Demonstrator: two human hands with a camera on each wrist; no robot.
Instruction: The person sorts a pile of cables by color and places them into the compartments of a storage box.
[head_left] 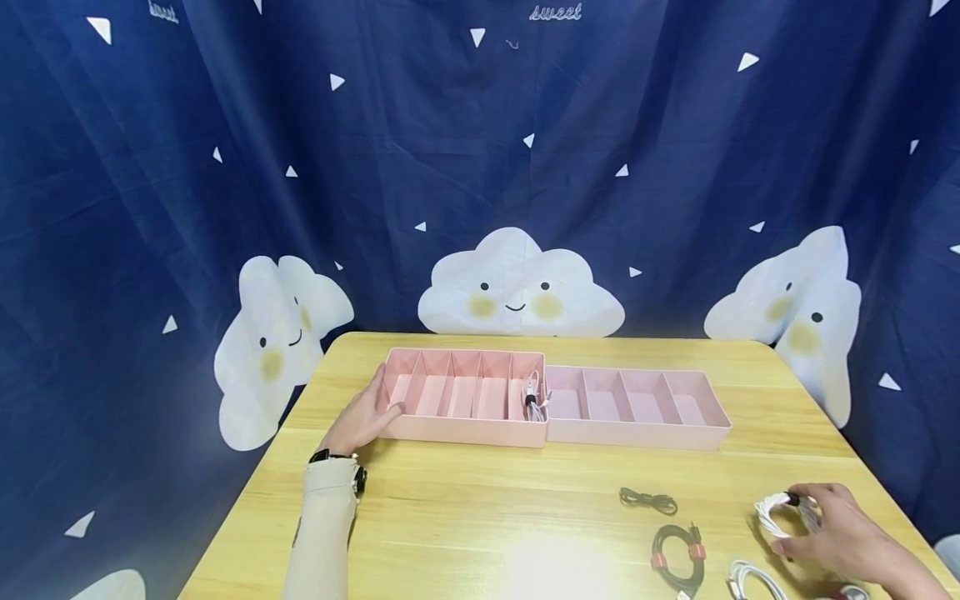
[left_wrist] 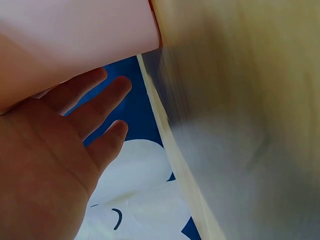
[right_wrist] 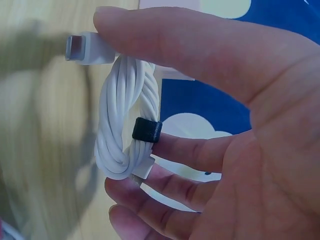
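My left hand [head_left: 362,419] rests against the left end of a pink divided storage box [head_left: 465,431], its thumb at the front rim. In the left wrist view, several fingers [left_wrist: 102,107] stretch out fairly straight beside the box wall [left_wrist: 80,40]; the thumb is hidden there. At the right of the table my right hand [head_left: 843,533] pinches a coiled white charging cable [head_left: 772,515] between thumb and fingers. A black strap [right_wrist: 147,130] binds that coil, and its USB-C plug [right_wrist: 90,48] sticks out by the thumb. The coil appears held above the tabletop.
A white cable bundle [head_left: 532,404] lies in the pink box's rightmost compartment. A paler pink divided box [head_left: 637,433] adjoins on the right. Nearer me lie a thin black cable [head_left: 648,501], a dark coiled cable with red straps [head_left: 678,554] and a white cable [head_left: 753,575].
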